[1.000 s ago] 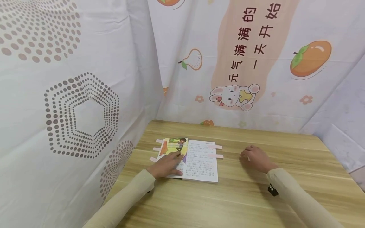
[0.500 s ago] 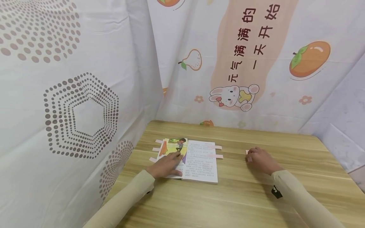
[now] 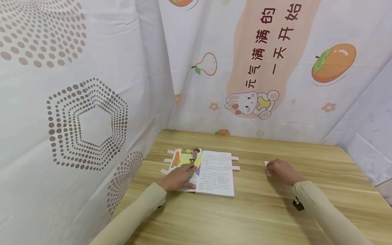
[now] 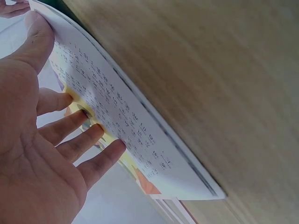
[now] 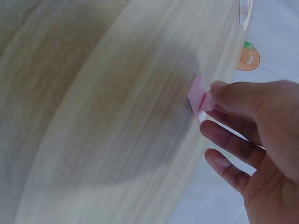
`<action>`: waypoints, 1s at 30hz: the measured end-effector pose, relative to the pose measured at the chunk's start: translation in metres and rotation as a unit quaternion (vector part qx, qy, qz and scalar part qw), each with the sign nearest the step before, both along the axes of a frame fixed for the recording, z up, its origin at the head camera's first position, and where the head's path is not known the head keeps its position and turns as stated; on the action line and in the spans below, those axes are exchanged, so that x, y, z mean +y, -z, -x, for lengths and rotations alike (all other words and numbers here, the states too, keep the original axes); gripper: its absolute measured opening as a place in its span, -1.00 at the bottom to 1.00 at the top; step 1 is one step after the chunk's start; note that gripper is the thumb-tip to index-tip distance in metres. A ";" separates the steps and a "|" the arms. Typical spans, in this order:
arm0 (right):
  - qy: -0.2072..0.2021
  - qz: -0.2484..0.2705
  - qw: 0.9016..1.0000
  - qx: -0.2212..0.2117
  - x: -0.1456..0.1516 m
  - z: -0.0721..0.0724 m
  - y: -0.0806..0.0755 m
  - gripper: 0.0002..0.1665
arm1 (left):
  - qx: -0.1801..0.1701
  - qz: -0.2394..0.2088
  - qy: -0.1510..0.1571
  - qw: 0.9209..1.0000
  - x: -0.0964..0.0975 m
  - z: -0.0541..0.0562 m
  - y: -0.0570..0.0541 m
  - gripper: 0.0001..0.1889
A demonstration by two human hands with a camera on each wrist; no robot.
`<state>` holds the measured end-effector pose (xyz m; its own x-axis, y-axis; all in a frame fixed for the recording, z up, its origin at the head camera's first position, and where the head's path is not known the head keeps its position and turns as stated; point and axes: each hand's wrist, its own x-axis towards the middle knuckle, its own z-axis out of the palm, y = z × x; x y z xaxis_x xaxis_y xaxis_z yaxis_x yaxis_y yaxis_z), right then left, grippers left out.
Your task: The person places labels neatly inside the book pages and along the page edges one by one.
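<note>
An open book [image 3: 215,175] lies on the table, with a coloured picture of a child on its left page. My left hand [image 3: 179,177] rests on that page, its fingers spread straight in the left wrist view. Pale pink sticky notes [image 3: 231,168] stick out from both sides of the book. To the right of the book, my right hand [image 3: 284,171] is at a small pink sticky note pad [image 5: 196,95] on the table. Thumb and index finger pinch a pink sticky note [image 5: 208,101] that bends up from the pad; the other fingers are loosely bent.
The wood-grain table [image 3: 214,221] is walled by a dotted white curtain [image 3: 147,68] on the left and a printed curtain [image 3: 196,112] at the back. A black wrist device [image 3: 298,204] shows beneath the right sleeve.
My right hand has shifted slightly to the right, and the pink pad beside its fingertips shows more. The left hand and the book have stayed in place.
</note>
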<state>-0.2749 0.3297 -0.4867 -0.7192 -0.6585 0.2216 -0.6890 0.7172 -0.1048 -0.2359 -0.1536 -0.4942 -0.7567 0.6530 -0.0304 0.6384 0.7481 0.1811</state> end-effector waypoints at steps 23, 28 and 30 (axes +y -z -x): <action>0.065 -0.057 0.996 0.036 -0.014 0.017 0.006 -0.81 | -0.005 -0.001 0.001 1.000 0.000 -0.002 -0.001 -0.08; 0.081 -0.078 0.993 0.042 -0.018 0.021 0.007 -0.85 | -0.003 0.006 -0.005 1.000 0.001 -0.001 0.000 -0.07; 0.086 -0.083 0.992 0.044 -0.020 0.021 0.007 -0.84 | -0.007 0.007 -0.009 1.000 0.001 -0.001 -0.001 -0.07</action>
